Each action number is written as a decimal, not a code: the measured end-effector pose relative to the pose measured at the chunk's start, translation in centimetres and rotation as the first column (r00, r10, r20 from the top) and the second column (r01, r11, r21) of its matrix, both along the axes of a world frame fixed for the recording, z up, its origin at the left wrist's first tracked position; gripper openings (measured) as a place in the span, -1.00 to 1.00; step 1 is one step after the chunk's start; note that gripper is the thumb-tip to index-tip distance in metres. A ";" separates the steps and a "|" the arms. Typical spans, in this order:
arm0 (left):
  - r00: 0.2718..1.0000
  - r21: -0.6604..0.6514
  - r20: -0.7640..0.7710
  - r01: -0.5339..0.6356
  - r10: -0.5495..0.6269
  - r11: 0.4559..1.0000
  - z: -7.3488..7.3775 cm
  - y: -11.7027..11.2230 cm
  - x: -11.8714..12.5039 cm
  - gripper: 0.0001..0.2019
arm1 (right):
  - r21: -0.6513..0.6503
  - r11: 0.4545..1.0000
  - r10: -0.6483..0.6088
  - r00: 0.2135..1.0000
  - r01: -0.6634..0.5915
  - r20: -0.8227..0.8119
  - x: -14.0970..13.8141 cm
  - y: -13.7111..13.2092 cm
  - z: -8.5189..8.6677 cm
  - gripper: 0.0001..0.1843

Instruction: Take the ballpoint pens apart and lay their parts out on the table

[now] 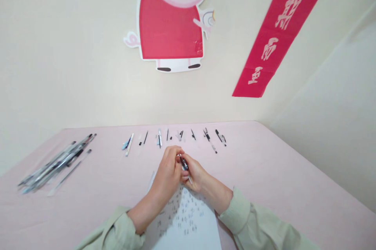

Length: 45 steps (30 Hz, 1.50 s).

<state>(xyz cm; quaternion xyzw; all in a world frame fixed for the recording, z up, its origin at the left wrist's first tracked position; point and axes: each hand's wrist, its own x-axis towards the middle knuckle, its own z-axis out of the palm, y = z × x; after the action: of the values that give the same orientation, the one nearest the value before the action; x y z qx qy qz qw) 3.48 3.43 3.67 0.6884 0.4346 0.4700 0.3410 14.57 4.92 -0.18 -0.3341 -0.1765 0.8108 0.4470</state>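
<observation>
My left hand (169, 167) and my right hand (196, 173) meet over the top of a sheet of paper (188, 226) covered in handwritten characters. Between them is a pen (184, 163) with a dark section and a clear or pale lower part. My right hand is closed around it, thumb along its side. The fingers of my left hand are curled at its upper end, partly hiding it. Just beyond my hands, a row of pens and pen parts, including a black pen (207, 135) and a white pen (129, 145), lies across the cloth.
At the left of the pink tablecloth (264, 187) is a pile of pens (57, 165), with one pen (70, 173) beside it. Behind the table, the wall carries a cartoon pig cutout (172, 22) and a red banner (279, 34) with white characters.
</observation>
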 end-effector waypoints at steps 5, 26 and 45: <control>0.983 -0.036 -0.161 -0.090 0.083 0.995 1.2 0.2 -2.3 -0.85 | 0.144 0.988 -0.090 0.965 0.055 0.246 0.8 -0.3 1.2 -0.77; 0.546 -0.203 -0.802 0.135 -0.244 0.970 -2.0 0.9 -4.3 -0.76 | 0.326 0.944 -0.128 0.862 -0.045 0.490 0.7 -0.2 1.1 -0.76; 0.991 -0.217 0.092 0.113 -0.095 0.970 -3.6 0.8 -2.9 -0.83 | 0.489 0.859 -0.189 0.797 -0.149 0.574 0.4 0.0 -0.3 -0.76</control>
<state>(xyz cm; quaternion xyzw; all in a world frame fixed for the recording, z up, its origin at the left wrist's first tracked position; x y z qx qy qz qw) 0.58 4.24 0.05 0.6484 0.4336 0.4276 0.4569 15.01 4.97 -0.48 -0.4458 -0.5141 0.5799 0.4481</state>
